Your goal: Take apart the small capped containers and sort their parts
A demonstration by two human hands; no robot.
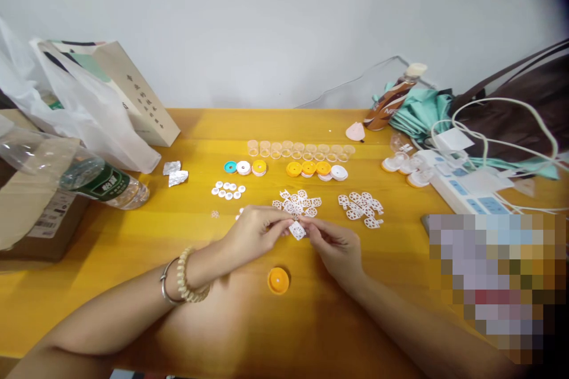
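Between my two hands is a small white plastic piece with cut-out openings [297, 230]. The fingertips of my left hand [255, 234] pinch its left side, and those of my right hand [335, 247] pinch its right side. Just beyond them lies a pile of similar white cut-out pieces [302, 195]. A second group of such pieces [361, 207] is spread to the right. Nearer to me, an orange round cap [278, 280] rests on the table. Small white discs [228, 190] lie in rows to the left, partly hidden by my left hand.
Clear cups [299, 150] stand in a row at the back, with coloured round caps [308, 169] before them. At left are a water bottle [106, 182], a paper bag [128, 89] and a carton [57, 231]. A power strip [462, 186], cables and a drink bottle [391, 100] occupy the right.
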